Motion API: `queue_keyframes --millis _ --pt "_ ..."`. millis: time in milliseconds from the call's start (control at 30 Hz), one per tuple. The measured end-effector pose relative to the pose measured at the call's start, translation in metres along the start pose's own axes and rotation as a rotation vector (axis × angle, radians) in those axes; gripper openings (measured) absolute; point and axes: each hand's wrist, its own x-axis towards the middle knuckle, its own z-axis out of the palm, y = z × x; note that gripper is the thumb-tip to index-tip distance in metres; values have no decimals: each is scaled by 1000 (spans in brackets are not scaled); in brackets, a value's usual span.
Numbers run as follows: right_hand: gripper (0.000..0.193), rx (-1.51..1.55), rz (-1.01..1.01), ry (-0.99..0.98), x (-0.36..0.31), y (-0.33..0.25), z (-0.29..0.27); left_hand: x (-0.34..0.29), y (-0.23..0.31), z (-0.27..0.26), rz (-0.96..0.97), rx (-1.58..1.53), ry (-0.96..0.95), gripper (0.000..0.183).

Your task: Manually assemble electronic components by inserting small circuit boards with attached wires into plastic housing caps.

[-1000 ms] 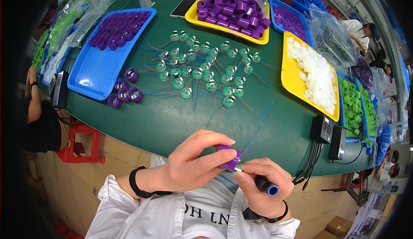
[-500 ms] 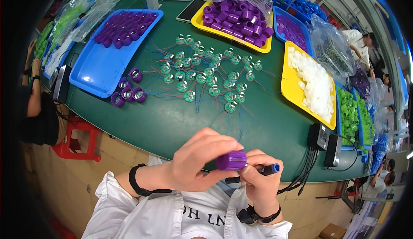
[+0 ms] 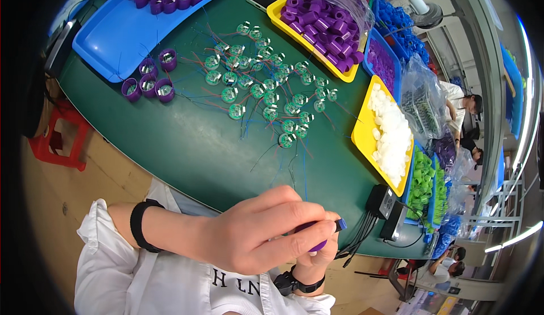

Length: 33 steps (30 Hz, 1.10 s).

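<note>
My left hand point(image 3: 258, 230) is closed around a purple cylindrical cap point(image 3: 318, 247), its fingers lying over the top of it. Close behind, my right hand point(image 3: 317, 263) is mostly covered by the left one. It grips a dark pen-like tool with a blue end point(image 3: 341, 224) that sticks out beside the cap. Both hands meet over the near table edge. Beyond them lie many small round green circuit boards point(image 3: 270, 98) with red and blue wires. To the left stand several purple caps with boards inside point(image 3: 148, 85).
A blue tray point(image 3: 107, 49) at the far left carries more filled caps. One yellow tray point(image 3: 277, 17) holds empty purple caps; another yellow tray point(image 3: 360, 139) holds white pieces. Black power adapters point(image 3: 383, 201) with cables sit at the right edge. A red stool point(image 3: 62, 136) stands lower left.
The view has turned and shifted, so the table's things sit elsewhere in the picture. My left hand has come over the purple cap and now covers much of it and my right hand.
</note>
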Motion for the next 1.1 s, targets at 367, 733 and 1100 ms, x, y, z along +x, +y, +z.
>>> queue_keyframes --millis 367,733,1100 --pt "13 -62 0 109 -19 16 -32 0 -4 5 40 -48 -43 25" --pt "27 249 61 47 -29 29 -57 -1 0 9 9 23 -1 24" --pt "24 132 55 80 -15 13 -18 -7 6 18 -27 81 126 29"
